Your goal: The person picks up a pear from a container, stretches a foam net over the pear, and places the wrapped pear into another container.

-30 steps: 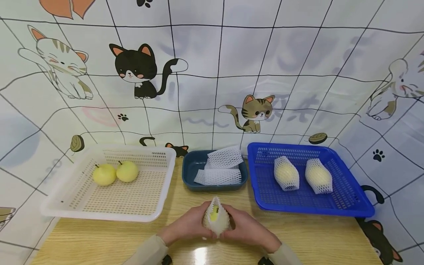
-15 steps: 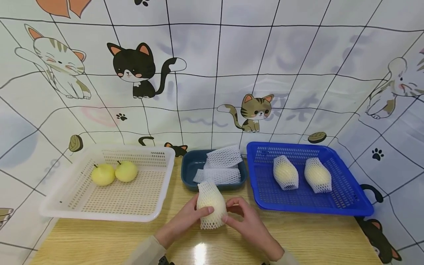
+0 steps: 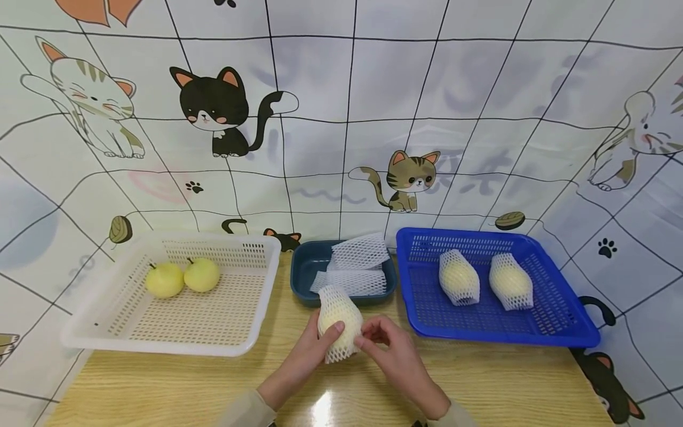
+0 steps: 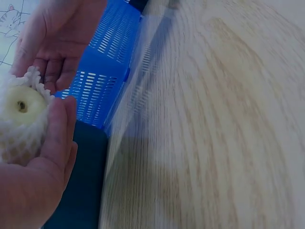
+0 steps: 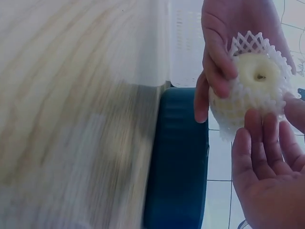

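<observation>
My left hand [image 3: 310, 347] grips a yellow apple in a white foam net [image 3: 339, 317], its thumb across the front and fingers behind. My right hand [image 3: 392, 350] pinches the lower right edge of the net between thumb and forefinger. In the right wrist view the apple's bare end [image 5: 257, 71] shows through the net's open mouth, with the right hand [image 5: 271, 167] below it. In the left wrist view the left hand [image 4: 40, 176] cups the netted apple [image 4: 21, 124] from beneath.
Two bare apples [image 3: 184, 277] lie in a white basket [image 3: 160, 347] at left. Behind the hands, a teal tray [image 3: 301, 273] holds foam nets [image 3: 352, 281]. A blue basket [image 3: 496, 338] at right contains two netted apples [image 3: 482, 280]. A cat-print cloth [image 3: 320, 118] hangs behind the wooden table [image 3: 176, 391].
The netted apple has turned from end-on between both hands to lying in the left hand, and risen towards the tray. The right hand has shifted to the net's lower edge.
</observation>
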Tool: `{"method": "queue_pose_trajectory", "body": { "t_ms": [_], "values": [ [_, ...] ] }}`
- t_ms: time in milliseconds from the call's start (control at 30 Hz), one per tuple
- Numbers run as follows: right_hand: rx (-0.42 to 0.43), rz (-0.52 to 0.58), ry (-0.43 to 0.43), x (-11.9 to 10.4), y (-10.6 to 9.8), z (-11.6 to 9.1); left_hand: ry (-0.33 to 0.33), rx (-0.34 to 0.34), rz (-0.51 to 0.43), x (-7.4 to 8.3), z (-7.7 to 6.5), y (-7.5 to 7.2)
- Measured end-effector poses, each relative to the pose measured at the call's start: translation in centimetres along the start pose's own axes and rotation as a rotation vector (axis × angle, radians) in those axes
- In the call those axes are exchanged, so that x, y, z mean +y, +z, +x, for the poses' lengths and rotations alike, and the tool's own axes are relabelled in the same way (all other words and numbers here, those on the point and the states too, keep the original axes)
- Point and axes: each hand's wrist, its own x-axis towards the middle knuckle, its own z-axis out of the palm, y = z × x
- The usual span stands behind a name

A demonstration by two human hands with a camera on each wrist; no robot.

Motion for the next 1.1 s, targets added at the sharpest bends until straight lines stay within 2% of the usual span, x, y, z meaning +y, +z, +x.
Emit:
{"method": "queue_pose_trajectory", "body": {
  "t_ms": [133, 300, 533, 633, 733, 967, 1100],
  "values": [
    [-0.057, -0.037, -0.034, 0.0, 0.0, 0.1, -0.005, 0.026, 0.020, 0.1, -0.1, 0.0],
    [-0.104, -0.058, -0.049, 0.3, 0.2, 0.1, 0.014, 0.101, 0.174, 0.4, -0.3, 0.5],
    [-0.172, -0.051, -0.133, 0.9, 0.5, -0.1, 0.044, 0.077, 0.217, 0.3, -0.1, 0.6],
    [-0.201, -0.040, -0.136, 1.2, 0.3, -0.2, 0.057, 0.080, 0.232, 0.2, -0.1, 0.4],
    [-0.198, -0.014, -0.093, 1.1, -0.1, -0.1, 0.075, 0.107, 0.271, 0.2, -0.2, 0.3],
    [-0.052, 0.083, 0.088, 0.3, 0.0, 0.3, 0.153, 0.145, 0.331, 0.1, -0.3, 0.3],
    [-0.082, 0.181, 0.152, 0.0, 0.3, 0.6, 0.192, 0.153, 0.345, 0.0, -0.3, 0.4]
  ]
}}
